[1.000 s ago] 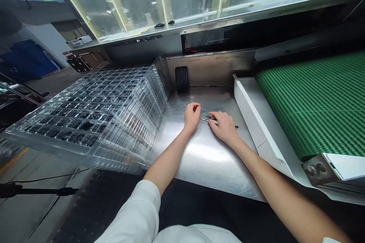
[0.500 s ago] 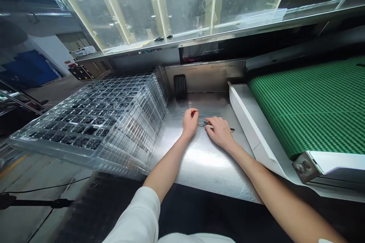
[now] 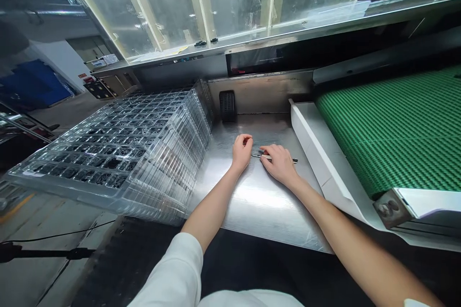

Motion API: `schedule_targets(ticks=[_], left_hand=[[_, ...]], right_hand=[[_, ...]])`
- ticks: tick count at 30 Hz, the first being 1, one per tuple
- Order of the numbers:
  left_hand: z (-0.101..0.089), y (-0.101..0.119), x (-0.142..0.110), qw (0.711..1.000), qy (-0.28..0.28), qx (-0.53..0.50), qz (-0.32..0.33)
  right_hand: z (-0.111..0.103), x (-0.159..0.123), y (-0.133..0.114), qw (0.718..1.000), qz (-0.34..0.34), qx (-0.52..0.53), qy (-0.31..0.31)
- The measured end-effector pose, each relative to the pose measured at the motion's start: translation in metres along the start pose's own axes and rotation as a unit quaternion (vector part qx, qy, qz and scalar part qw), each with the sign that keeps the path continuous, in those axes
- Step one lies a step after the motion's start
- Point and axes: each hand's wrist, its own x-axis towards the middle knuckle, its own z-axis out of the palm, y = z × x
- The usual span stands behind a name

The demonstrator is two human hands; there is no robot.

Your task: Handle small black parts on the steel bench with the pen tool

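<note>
Over the bare metal worktop (image 3: 259, 211), my left hand (image 3: 242, 151) is curled with thumb and fingertips brought together. Something small and dark may be in that pinch, but I cannot make it out. Just to the right, my right hand (image 3: 279, 163) is closed around a slim tool with a pale handle (image 3: 267, 157). Its thin metal tip points left towards my left hand, and its dark rear end sticks out past my right knuckles. I cannot tell whether the tip touches what the left hand pinches.
A tall stack of clear plastic trays (image 3: 169, 153) with dark round parts in the top pockets stands left. On the right, a white guard rail (image 3: 320, 158) borders a green conveyor belt (image 3: 392, 134). A black ribbed block (image 3: 227, 106) leans at the back wall, beneath a transparent cover (image 3: 234, 0).
The view has shifted slightly. Both hands keep nearly the same pose and spacing, with the slim tool still in the right hand.
</note>
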Motion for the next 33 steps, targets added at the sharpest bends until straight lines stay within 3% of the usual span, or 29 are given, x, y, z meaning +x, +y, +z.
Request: schedule_targets(ticks=[33], left_hand=[[0.0023,-0.0053,0.0001,1.0,-0.018,-0.002,0.005]], right_hand=[[-0.0013,0.0007,-0.001,1.0,0.018,0.018,0.002]])
